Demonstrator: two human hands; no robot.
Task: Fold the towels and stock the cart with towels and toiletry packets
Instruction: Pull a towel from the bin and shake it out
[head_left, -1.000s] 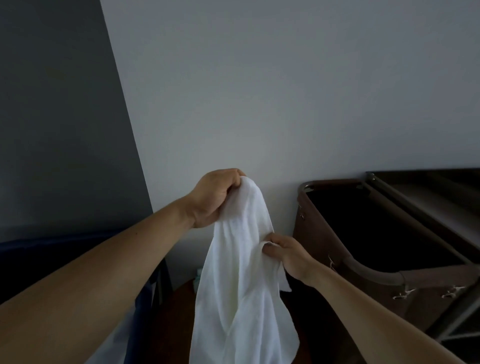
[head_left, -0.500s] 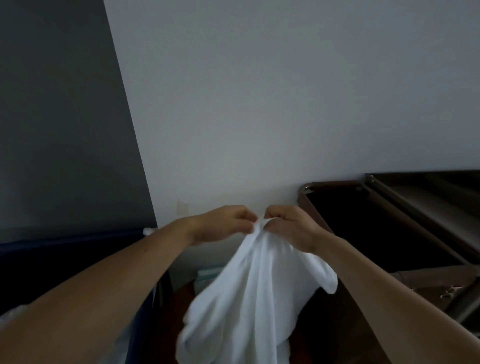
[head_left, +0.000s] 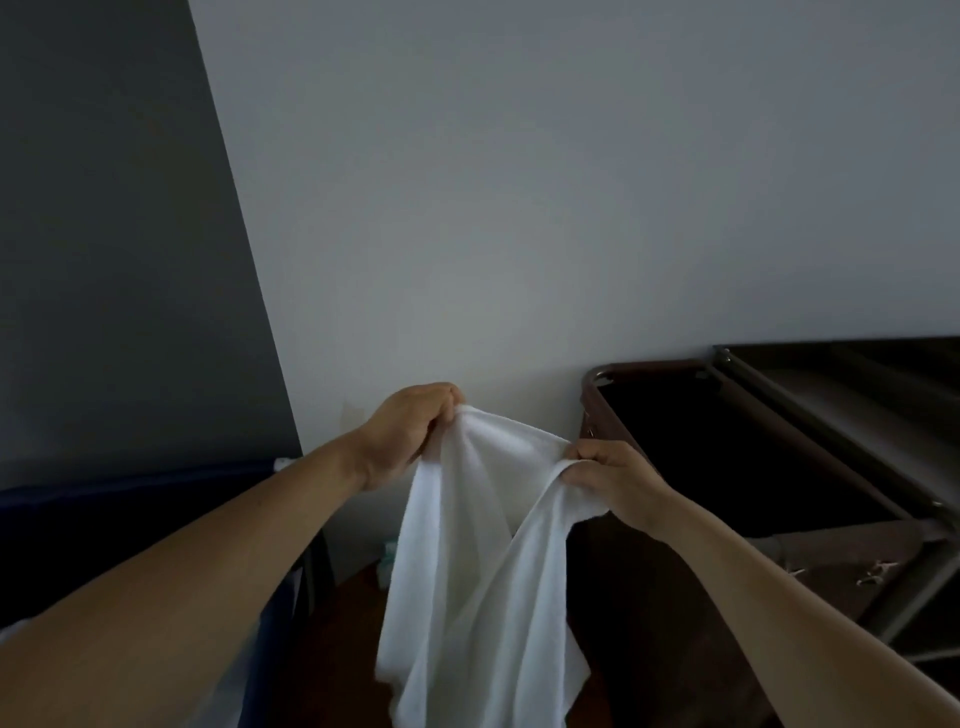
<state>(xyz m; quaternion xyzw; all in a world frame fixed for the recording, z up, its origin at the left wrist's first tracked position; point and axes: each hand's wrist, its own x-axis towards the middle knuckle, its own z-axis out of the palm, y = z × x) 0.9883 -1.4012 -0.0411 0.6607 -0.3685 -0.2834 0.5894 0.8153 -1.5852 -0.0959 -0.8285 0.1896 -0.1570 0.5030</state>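
Fingers (head_left: 445, 402) of your left hand (head_left: 405, 436) curl tight round one end of the top edge of the white towel (head_left: 478, 582) & your right hand (head_left: 618, 480) pinches the other end, so it hangs in mid-air between them, just left of the brown cart (head_left: 649, 365). Risk from here, imo: you're gripping bunched cloth, not clean corners, so spreading it could give a crooked fold, or a pinch could slip & drop the tail to the floor. Count: 1 towel, 2 hands, 1 cart, 1 dark blue bin (head_left: 130, 493) at left, 0 toiletry packets I can ID.
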